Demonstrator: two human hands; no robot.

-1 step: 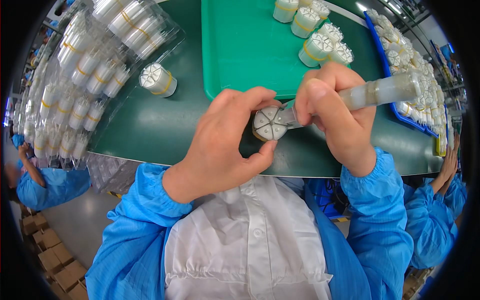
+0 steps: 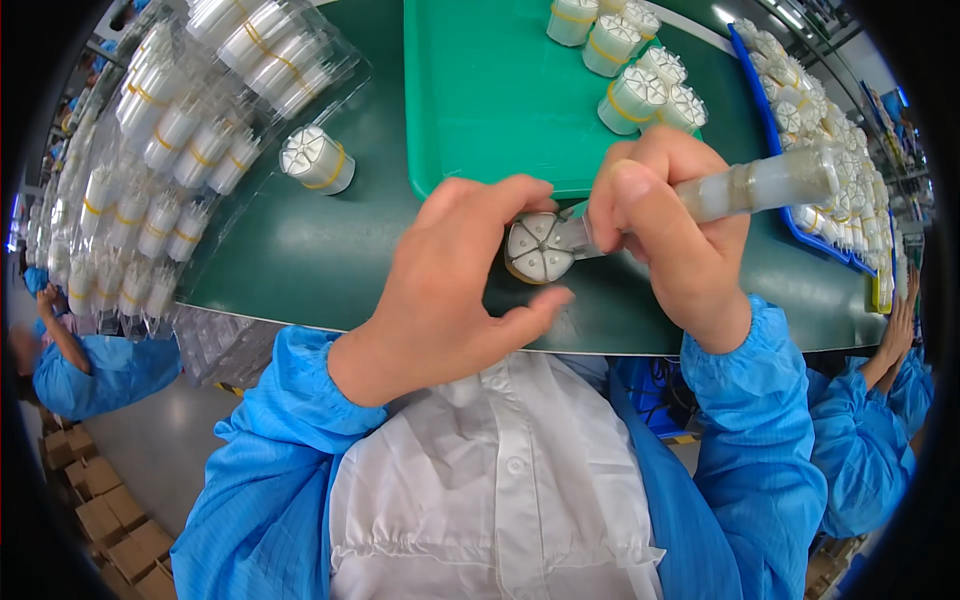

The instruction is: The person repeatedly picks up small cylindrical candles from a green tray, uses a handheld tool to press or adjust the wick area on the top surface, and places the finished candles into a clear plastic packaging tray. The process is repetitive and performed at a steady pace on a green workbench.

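Note:
A short white cylinder [image 2: 540, 247] with a segmented round end and thin metal wires between the wedges stands on the dark green table [image 2: 400, 275]. My left hand [image 2: 450, 270] curves around its left side with thumb and fingers apart. The thumb is clear of the cylinder; whether the far fingertips touch it, I cannot tell. My right hand [image 2: 675, 215] is closed around a flat-bladed tool [image 2: 755, 187] with a translucent, tape-wrapped handle. Its blade meets the cylinder's right edge. Another such cylinder [image 2: 318, 160], with a yellow band, sits to the left.
Beyond my hands lies a green tray [image 2: 480, 120] with several banded cylinders [image 2: 640, 95] at its right side. Clear plastic trays of cylinders [image 2: 165, 160] fill the left. A blue bin [image 2: 765, 110] full of them stands at right. Co-workers' blue sleeves [image 2: 870, 440] show on both sides.
My left thumb has come away from the cylinder and stretched to the right. My right hand and its tool have barely moved.

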